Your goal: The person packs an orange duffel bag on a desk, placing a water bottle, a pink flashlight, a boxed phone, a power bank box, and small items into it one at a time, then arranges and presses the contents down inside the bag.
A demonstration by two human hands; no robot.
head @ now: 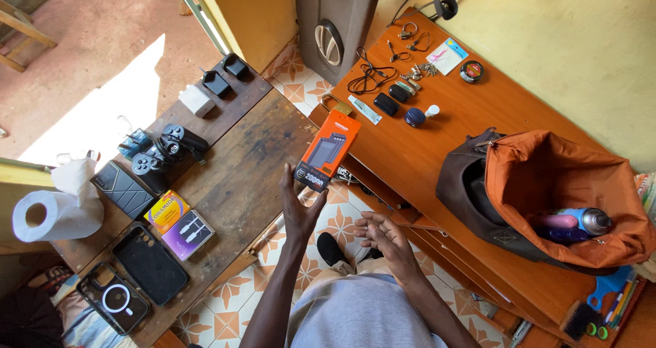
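Observation:
My left hand (pixel 298 208) holds up an orange and black boxed power bank (pixel 327 150) by its lower end, above the tiled floor between two tables. My right hand (pixel 384 237) hovers palm up just to the right, fingers loosely apart, holding nothing. An open brown bag with orange lining (pixel 547 184) lies on the orange table (pixel 437 136) to my right, with spray cans (pixel 581 220) inside it.
The dark wooden table (pixel 239 177) on the left carries phone cases, small boxes, chargers, a game controller and a toilet roll (pixel 51 215). Cables, key fobs and small gadgets lie at the orange table's far end. A speaker (pixel 335 20) stands behind. Brushes sit at bottom right.

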